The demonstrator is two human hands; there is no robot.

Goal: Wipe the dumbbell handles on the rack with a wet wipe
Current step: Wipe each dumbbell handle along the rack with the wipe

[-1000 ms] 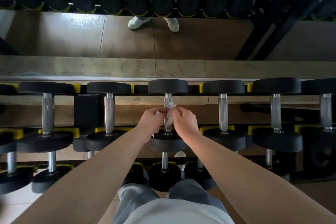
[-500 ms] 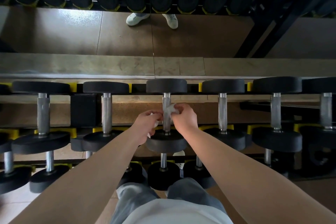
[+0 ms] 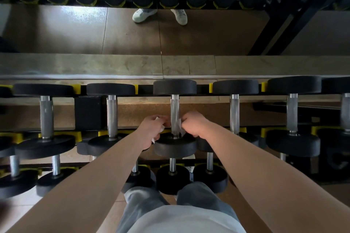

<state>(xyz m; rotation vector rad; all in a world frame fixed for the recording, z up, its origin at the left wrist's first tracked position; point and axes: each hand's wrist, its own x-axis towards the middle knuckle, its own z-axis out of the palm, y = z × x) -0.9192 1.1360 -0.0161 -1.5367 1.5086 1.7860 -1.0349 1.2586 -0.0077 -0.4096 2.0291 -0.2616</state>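
Rack (image 3: 89, 117) spans my view, its top row holding the centre dumbbell (image 3: 174, 115). My left hand (image 3: 153, 131) and right hand (image 3: 195, 126) flank its handle's near end, fingers curled shut, pinching the wet wipe (image 3: 179, 128) wrapped around it.

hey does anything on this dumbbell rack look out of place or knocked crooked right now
Nothing stands out. The top-row dumbbells sit parallel in their yellow cradles. Both hands, left hand and right hand, hold the wet wipe around the middle dumbbell handle, low near its front weight.
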